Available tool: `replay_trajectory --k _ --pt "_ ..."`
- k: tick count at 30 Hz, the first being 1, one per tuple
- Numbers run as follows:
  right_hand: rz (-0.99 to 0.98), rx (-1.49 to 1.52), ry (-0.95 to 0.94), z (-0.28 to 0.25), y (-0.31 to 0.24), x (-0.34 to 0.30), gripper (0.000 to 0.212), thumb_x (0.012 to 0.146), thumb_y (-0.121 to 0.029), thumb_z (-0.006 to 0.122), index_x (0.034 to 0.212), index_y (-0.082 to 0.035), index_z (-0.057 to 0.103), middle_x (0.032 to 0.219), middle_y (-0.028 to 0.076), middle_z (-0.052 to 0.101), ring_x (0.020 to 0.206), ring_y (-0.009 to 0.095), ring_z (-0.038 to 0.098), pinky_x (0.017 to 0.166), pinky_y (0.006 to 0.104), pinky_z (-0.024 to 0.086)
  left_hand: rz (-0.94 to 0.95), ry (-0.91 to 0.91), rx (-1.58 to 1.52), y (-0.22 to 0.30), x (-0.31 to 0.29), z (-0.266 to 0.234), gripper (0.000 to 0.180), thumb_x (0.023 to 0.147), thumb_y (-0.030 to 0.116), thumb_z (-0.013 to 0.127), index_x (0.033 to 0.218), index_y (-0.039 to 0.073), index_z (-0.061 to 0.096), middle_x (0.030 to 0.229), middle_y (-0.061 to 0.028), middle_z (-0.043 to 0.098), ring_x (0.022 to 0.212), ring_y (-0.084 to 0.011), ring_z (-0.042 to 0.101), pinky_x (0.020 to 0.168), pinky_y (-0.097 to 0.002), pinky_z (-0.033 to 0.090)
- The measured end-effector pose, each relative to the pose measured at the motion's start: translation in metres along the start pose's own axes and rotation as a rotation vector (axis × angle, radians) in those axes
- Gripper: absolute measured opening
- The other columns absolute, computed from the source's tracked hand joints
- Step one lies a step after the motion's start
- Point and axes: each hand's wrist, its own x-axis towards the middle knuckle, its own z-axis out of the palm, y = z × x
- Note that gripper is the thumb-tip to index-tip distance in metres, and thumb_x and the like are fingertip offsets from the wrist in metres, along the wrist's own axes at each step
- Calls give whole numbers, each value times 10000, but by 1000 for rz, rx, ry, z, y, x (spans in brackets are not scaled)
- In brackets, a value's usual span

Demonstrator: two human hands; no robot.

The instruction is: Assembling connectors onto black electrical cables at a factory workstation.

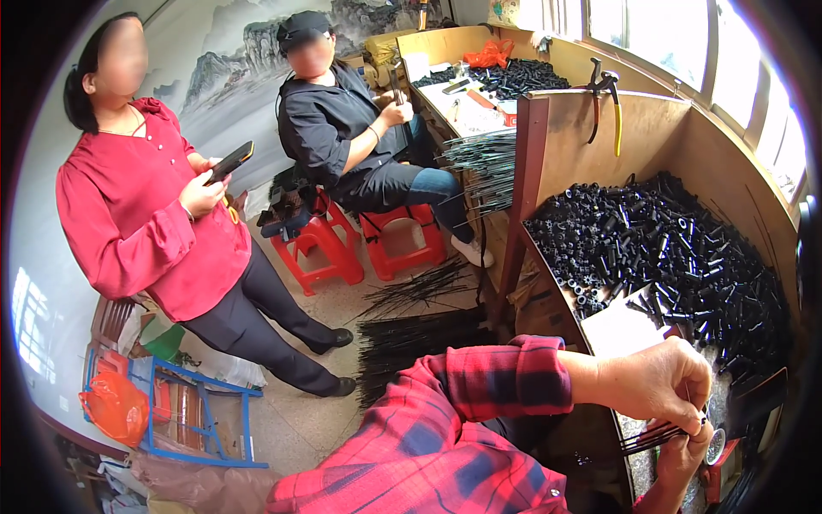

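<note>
Red plaid sleeves (479, 411) fill the lower edge, nearest the camera. Past the cuff, the left hand (659, 381) is curled shut on a bunch of thin dark rods (655, 437), pinched at the fingertips. The right hand (685, 454) sits just below it, fingers closed round the same rods from underneath; both hands touch the bundle over the near end of the bench. A small round silver part (716, 445) shows just beside the right hand.

Beyond the hands, a white sheet (621, 330) lies on the bench against a big heap of short black tubes (676, 257), boxed in by a plywood wall (728, 180). Pliers (604, 94) with one yellow handle hang over the plywood divider.

On the floor to the left lie bundles of long dark rods (411, 334). Farther off, a seated person in black (342, 128) works on a red stool (402, 240) at a second bench carrying more black tubes (514, 79). To the far left a person in a red blouse (145, 214) stands holding a phone (229, 161), beside a blue rack (205, 411).
</note>
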Motion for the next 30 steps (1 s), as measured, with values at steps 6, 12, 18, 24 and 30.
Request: replay_trajectory --k 6,12,18,24,30 --pt "52 6 69 -1 4 1 524 866 -513 579 926 6 549 695 80 610 611 150 595 576 259 475 99 105 161 0 0 1 185 703 111 738 732 -8 599 669 -59 610 621 -125 592 550 -265 463" --pt "25 41 23 17 -16 13 494 872 -472 590 902 21 562 691 102 623 603 184 614 556 285 499 62 103 91 -3 -2 -1 153 735 106 723 769 -5 623 687 -57 613 632 -125 596 568 -265 466" --pt "108 139 48 24 -25 16 518 853 -477 617 898 36 569 698 105 618 612 194 630 584 323 539 50 47 74 3 1 -4 123 762 98 708 805 0 646 711 -59 634 664 -115 612 601 -253 481" --pt "87 185 10 19 -14 16 563 847 -436 651 1070 71 556 825 87 641 661 143 625 580 265 510 21 39 90 3 3 -7 120 756 84 713 767 -11 639 708 -65 645 651 -114 618 598 -250 493" --pt "85 181 102 24 -15 17 540 823 -501 641 896 30 579 698 77 614 587 159 623 553 295 539 -1 47 53 2 6 -5 126 751 75 721 758 -15 633 710 -76 650 654 -117 628 592 -247 495"
